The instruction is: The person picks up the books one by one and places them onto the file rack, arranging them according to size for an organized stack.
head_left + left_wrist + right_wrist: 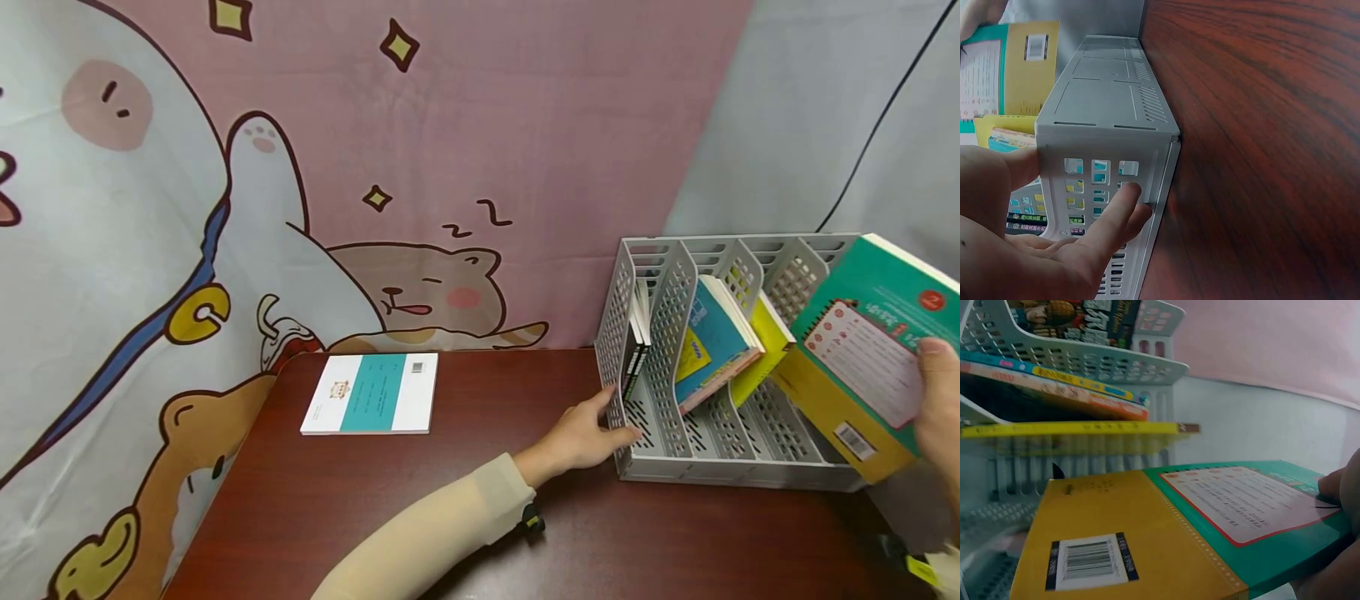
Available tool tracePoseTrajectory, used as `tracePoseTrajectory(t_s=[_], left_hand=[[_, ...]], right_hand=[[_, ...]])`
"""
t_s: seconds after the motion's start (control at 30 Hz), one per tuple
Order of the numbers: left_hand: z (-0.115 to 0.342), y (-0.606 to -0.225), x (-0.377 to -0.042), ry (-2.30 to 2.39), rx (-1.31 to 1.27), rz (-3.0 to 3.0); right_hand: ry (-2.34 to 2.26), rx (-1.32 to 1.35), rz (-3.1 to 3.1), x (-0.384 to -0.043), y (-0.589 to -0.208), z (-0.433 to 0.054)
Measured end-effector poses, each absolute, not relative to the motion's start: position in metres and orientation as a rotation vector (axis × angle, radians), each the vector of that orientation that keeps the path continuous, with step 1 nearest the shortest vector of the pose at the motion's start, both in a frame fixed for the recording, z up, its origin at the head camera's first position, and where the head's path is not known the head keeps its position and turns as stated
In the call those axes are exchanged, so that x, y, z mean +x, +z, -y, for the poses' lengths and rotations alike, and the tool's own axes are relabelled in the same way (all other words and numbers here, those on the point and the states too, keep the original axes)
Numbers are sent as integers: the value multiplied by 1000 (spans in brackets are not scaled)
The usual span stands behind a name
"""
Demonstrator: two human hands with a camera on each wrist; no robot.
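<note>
A green and yellow book [862,358] tilts at the right end of a grey perforated file rack [735,473]. My right hand [941,408] grips it by its right edge, thumb on the cover. Seen from the right wrist, the book's yellow end with a barcode [1088,559] points into the rack. My left hand [577,433] holds the rack's left side wall near the front corner; in the left wrist view its fingers [1116,215] lie on the outer side. Inside stand a blue book [708,342], a yellow book [765,350] and thin dark-spined books [636,342].
A white and teal book [367,396] lies flat on the dark red-brown table [495,383], left of the rack. Behind it hangs a pink cartoon cloth [562,167]. A dark cable [885,117] runs down the pale backdrop at the right.
</note>
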State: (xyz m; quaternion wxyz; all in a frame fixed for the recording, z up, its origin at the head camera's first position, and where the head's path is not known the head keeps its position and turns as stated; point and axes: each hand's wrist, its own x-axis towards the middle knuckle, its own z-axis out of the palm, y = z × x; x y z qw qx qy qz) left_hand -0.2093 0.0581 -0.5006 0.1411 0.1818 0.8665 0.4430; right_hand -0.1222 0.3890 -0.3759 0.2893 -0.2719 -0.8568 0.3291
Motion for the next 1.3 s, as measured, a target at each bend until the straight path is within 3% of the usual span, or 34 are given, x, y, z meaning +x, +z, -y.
tracePoseTrajectory(t_s=[0.23,0.37,0.6,1.1,1.3], left_hand=[[-58,-501,-209,1297,528,-2470],[-58,-500,-209,1296,528,-2467],[-58,-498,-209,1291,523,-2460],[-61,-501,-210,1289,535,-2448],[-61,-500,-210,1280,514,-2451]], right_hand=[[985,-796,2106,-132,-371,-360],[1037,-677,2033,-142,-373,-357],[1111,-494,2059,-161,-382,-359],[1384,-467,2051,-188,-406,-369],[1441,-315,2124,-196,-418,-371]])
